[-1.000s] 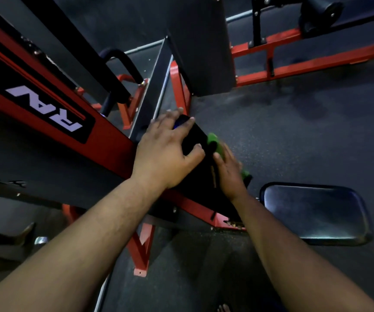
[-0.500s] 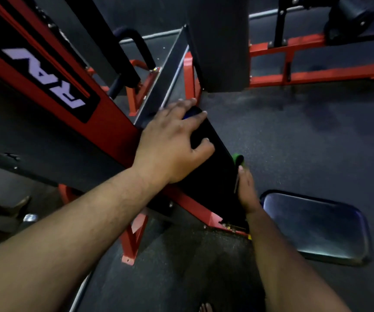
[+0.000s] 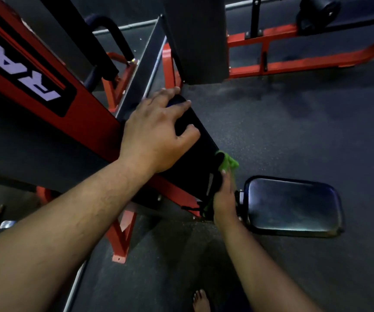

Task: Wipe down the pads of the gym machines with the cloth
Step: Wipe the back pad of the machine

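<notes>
A black upright pad (image 3: 201,152) is fixed to a red machine frame (image 3: 86,109) in the middle of the view. My left hand (image 3: 156,134) lies over the pad's top edge, fingers curled around it. My right hand (image 3: 224,197) presses a bright green cloth (image 3: 228,162) against the pad's right side, low down; most of the cloth is hidden behind the pad and my fingers. Just right of that hand sits a black seat pad (image 3: 291,206), flat and shiny.
A tall black pad (image 3: 197,39) hangs above the worked pad. Black handles (image 3: 111,41) and red bars (image 3: 294,48) of other machines cross the back. The dark rubber floor (image 3: 294,122) spreads to the right. A bare foot (image 3: 200,300) shows at the bottom edge.
My right hand with the cloth has slid down the pad's right side, from near the top to low by the seat. My left hand has stayed on the pad's top.
</notes>
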A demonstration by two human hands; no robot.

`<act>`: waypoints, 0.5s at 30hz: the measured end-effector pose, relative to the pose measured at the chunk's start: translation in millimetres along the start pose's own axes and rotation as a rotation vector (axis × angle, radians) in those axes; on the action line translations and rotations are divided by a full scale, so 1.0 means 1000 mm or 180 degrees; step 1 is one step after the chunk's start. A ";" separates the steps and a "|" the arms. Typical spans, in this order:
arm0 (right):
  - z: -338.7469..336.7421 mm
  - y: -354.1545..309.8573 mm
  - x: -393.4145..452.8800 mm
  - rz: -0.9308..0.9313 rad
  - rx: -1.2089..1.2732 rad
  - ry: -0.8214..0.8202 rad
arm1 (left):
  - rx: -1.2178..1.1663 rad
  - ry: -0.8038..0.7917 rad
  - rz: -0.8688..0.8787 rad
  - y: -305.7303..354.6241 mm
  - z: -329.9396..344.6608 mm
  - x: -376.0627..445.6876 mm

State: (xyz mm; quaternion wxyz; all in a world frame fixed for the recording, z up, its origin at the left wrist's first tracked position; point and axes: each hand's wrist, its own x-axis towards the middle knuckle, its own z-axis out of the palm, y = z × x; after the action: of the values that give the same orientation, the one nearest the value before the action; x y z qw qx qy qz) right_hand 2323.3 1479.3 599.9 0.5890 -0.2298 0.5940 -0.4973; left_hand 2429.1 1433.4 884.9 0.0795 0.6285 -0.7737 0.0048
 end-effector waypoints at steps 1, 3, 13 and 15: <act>0.004 -0.017 -0.005 -0.0251 -0.0055 -0.0100 | -0.0004 0.0005 0.0003 0.000 0.001 0.000; 0.000 -0.023 0.002 -0.0764 -0.0232 -0.0333 | 0.0002 0.0027 0.0014 -0.002 0.000 -0.001; -0.004 -0.007 -0.026 -0.0655 -0.0362 0.0051 | -0.0321 0.0044 0.0034 -0.006 0.001 0.003; 0.014 -0.032 -0.055 -0.1041 -0.0398 -0.0038 | -0.0374 0.0044 0.0089 -0.007 0.000 0.002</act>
State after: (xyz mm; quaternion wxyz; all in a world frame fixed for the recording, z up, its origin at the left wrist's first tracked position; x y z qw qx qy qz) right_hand 2337.0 1509.6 656.5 0.4884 -0.3625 0.5750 -0.5473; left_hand 2435.3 1430.1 884.7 0.1216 0.6119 -0.7808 -0.0352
